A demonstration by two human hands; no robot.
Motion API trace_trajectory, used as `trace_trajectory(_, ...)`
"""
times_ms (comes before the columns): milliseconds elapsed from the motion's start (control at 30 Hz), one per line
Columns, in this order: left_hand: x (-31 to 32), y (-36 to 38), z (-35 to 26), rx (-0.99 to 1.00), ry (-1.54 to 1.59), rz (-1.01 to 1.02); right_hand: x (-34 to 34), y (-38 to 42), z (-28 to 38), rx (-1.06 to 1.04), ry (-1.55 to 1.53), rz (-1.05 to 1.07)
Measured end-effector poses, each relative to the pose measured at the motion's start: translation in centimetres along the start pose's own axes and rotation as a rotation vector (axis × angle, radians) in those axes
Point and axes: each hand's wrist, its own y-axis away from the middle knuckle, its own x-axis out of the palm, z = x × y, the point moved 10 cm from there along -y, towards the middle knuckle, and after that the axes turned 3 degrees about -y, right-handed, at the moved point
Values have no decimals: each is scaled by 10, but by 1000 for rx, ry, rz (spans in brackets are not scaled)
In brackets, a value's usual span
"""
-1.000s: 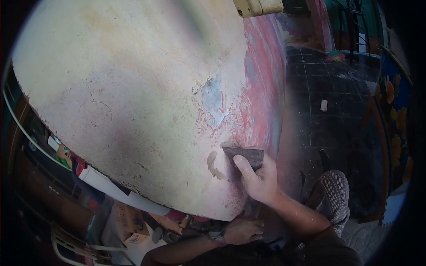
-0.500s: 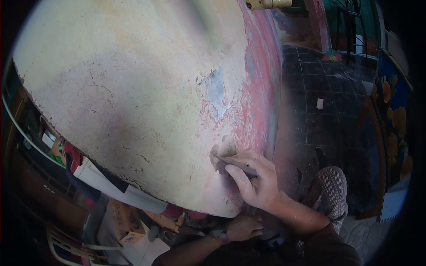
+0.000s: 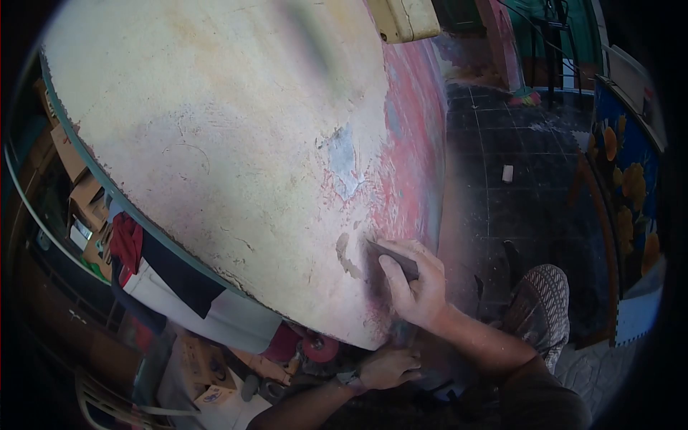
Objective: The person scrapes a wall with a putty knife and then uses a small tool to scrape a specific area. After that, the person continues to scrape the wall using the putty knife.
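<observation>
A large curved panel [image 3: 236, 158] fills the middle of the head view, with worn off-white paint and a red and bluish band along its right side. My right hand [image 3: 423, 290] grips a dark grey flat piece of folded sandpaper [image 3: 401, 265] and presses it near the panel's lower right part. Just left of the fingers is a brownish bare patch [image 3: 346, 258]; higher up shows a chipped light-blue patch [image 3: 345, 163]. Low in the view, beneath the panel's bottom edge, my left hand [image 3: 387, 369] hangs loosely with its fingers partly stretched out, holding nothing I can see.
Dark floor tiles [image 3: 494, 208] at the right carry a small pale block [image 3: 507, 173]. Farther right stands a blue panel with orange flowers [image 3: 631, 186]. Cardboard boxes [image 3: 204, 365] and red cloth [image 3: 125, 240] lie left, below the panel. A cream piece [image 3: 408, 20] juts in at the top.
My right hand has shifted slightly right with the sandpaper, uncovering more of the brownish patch. The view has tilted, so more of the cream piece and the boxes at left show.
</observation>
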Motion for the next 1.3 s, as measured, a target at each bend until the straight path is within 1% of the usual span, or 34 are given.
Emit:
trace_trajectory(100, 10, 0, 3, 56, 60, 95, 6, 6, 11, -55, 30, -38)
trace_trajectory(200, 12, 3, 3, 105, -35, 178, 15, 20, 20, -80, 90, -86)
trace_trajectory(300, -3, 8, -1, 111, 161, 80, 25, 25, 21, -87, 134, -124)
trace_trajectory(400, 16, 10, 8, 73, 222, 147, 33, 30, 23, -103, 152, -132)
trace_trajectory(500, 30, 19, 17, 27, 173, 253, 38, 38, 22, -116, 153, -132)
trace_trajectory(533, 32, 19, 16, 41, 181, 254, 38, 39, 19, -118, 152, -127)
trace_trajectory(600, 33, 17, 19, 70, 185, 266, 37, 34, 1, -48, 137, -163)
trace_trajectory(633, 39, 16, 27, 47, 208, 251, 36, 32, -5, -10, 129, -188)
trace_trajectory(733, 53, 19, 44, 9, 248, 193, 38, 24, 22, -148, 223, -136)
trace_trajectory(767, 54, 20, 46, 20, 244, 161, 36, 20, 17, -119, 197, -151)
trace_trajectory(833, 41, 17, 39, -4, 224, 211, 32, 14, 7, -56, 143, -181)
trace_trajectory(900, 34, 16, 34, -78, 194, 381, 28, -1, -3, -14, 121, -186)
trace_trajectory(933, 38, 17, 35, -73, 191, 376, 27, -7, -6, 4, 110, -188)
trace_trajectory(1033, 46, 13, 40, -41, 167, 345, 28, -5, 13, -53, 161, -152)
trace_trajectory(1100, 47, 12, 39, -4, 151, 333, 29, -1, 13, -72, 147, -162)
trace_trajectory(1200, 63, 12, 52, -56, 113, 356, 27, -12, 4, -33, 151, -158)
trace_trajectory(1300, 64, 12, 55, -83, 79, 329, 27, -21, 4, -11, 141, -161)
